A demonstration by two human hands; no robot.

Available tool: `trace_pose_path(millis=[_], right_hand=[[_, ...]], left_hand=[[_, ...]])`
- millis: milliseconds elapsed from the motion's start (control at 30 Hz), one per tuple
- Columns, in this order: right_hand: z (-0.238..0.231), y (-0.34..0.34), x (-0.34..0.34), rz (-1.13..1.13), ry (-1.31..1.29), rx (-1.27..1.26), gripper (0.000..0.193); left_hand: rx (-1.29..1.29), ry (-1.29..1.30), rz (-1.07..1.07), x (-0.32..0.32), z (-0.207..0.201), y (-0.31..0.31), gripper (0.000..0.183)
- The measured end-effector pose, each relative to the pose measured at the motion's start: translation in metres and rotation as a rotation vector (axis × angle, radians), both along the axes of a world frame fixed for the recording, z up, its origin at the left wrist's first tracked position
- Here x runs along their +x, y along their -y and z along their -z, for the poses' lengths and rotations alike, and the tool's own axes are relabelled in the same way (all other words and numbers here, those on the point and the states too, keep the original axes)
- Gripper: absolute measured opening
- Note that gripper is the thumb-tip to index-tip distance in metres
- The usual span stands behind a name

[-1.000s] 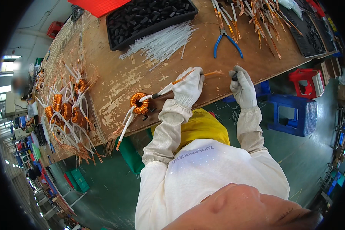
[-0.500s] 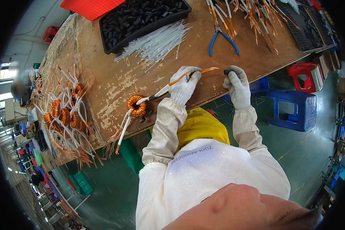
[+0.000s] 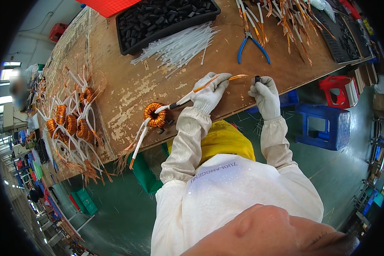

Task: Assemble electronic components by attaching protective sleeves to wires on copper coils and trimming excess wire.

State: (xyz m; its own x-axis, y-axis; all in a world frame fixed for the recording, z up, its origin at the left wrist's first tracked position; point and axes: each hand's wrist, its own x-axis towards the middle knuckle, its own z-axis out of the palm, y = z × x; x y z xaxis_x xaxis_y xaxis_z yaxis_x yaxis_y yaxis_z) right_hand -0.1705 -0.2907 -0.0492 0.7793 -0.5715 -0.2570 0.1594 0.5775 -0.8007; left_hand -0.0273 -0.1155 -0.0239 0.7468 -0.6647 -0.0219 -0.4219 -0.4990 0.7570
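In a white glove, my left hand [image 3: 210,92] is closed round white-sleeved wires [image 3: 183,100] whose bare copper ends [image 3: 238,77] stick out past the fingers to the right. Those wires lead to a toroidal coil [image 3: 156,114] wound in copper, lying near the table's front edge. A black sleeve sits on them close to the coil, and further wires hang from it past the edge. My right hand [image 3: 265,93], also gloved, pinches a small black sleeve [image 3: 257,79] upright between thumb and fingers. A short gap separates it from the copper ends.
A black tray [image 3: 124,48] of black sleeves stands at the back beside loose white cable ties [image 3: 177,48]. Blue-handled pliers [image 3: 252,46] lie near bundled wires [image 3: 291,25]. Several finished coils [image 3: 71,126] are heaped at left. Blue [image 3: 324,126] and red [image 3: 339,91] stools stand off the table's right.
The black sleeve in my right hand has turned more upright. My left hand keeps its hold on the wires, and the whole view has shifted slightly.
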Motion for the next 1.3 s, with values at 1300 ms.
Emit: trace_pose_path(millis=[1300], right_hand=[[-0.001, -0.015, 0.019, 0.092, 0.027, -0.101, 0.026]], left_hand=[[0.101, -0.478, 0.050, 0.017, -0.024, 0.030, 0.045]])
